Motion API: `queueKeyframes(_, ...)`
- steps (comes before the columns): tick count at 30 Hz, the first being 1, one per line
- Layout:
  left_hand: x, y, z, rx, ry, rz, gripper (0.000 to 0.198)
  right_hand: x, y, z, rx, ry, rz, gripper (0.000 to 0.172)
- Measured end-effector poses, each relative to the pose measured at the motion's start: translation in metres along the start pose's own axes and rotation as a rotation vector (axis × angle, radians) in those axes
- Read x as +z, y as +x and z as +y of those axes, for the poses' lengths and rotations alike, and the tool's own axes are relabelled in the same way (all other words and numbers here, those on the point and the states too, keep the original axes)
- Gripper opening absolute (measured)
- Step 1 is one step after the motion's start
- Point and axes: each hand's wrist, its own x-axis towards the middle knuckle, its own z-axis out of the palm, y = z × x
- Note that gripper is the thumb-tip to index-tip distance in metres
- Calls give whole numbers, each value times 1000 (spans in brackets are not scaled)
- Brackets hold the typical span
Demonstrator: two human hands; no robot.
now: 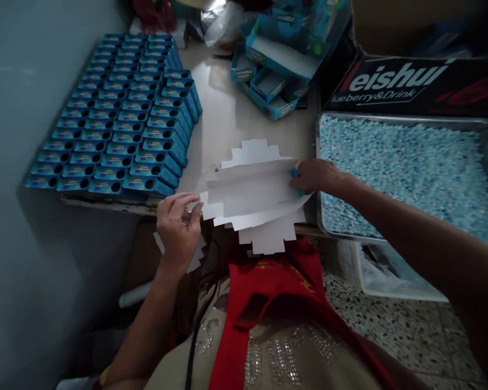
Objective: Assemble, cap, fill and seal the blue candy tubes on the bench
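In front of me, at the table's edge, lies a partly folded cardboard box, its white inside facing up and its long sides raised. My right hand is closed on its right end, where a bit of blue outer printing shows. At the opposite end my left hand has thumb and fingers closed at the tip of the left flap. Beneath the box are more flat white cardboard pieces, with notched edges that stick out in front and behind.
Rows of small blue boxes with dark round holes stand at the left. Folded blue trays are piled at the back. On the right a metal tray holds many small blue-white pieces, with a black carton behind it.
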Motion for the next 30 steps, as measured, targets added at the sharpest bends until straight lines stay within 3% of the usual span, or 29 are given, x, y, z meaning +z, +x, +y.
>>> queueKeyframes(5, 12, 15, 39, 166, -122, -305, 21, -1, -1, 6, -84, 3, 16, 34)
queueKeyframes(9, 35, 6, 62, 236, -116, -513, 34, 0, 4, 10, -79, 1, -4, 32)
queueKeyframes(12, 57, -12, 68, 177, -43, -524, 19, 2, 7, 9, -68, 11, 1, 30)
queueKeyframes(15, 73, -16, 70, 132, 83, -473, 30, 1, 9, 8, -58, -5, -36, 29)
queueKeyframes(17, 81, -2, 68, 83, 215, -503, 33, -3, 8, 9, -57, -34, -78, 31)
queueKeyframes(20, 92, 38, 60, -4, 315, -777, 33, -8, 0, 17, -69, -23, -58, 46)
queueKeyframes(23, 102, 75, 47, -20, 221, -1004, 26, -2, -20, 27, -35, 35, 298, 58)
queueKeyframes(25, 107, 85, 39, -31, 151, -1001, 19, 15, -36, 26, -190, 40, 550, 51)
queueKeyframes(26, 107, 85, 36, -40, 131, -976, 18, 26, -42, 23, -329, 23, 612, 43)
queueKeyframes(28, 105, 76, 35, -21, 151, -881, 19, 52, -49, 13, -558, -26, 634, 28)
queueKeyframes(30, 100, 59, 38, 89, 249, -714, 22, 76, -49, 3, -618, -46, 631, 20)
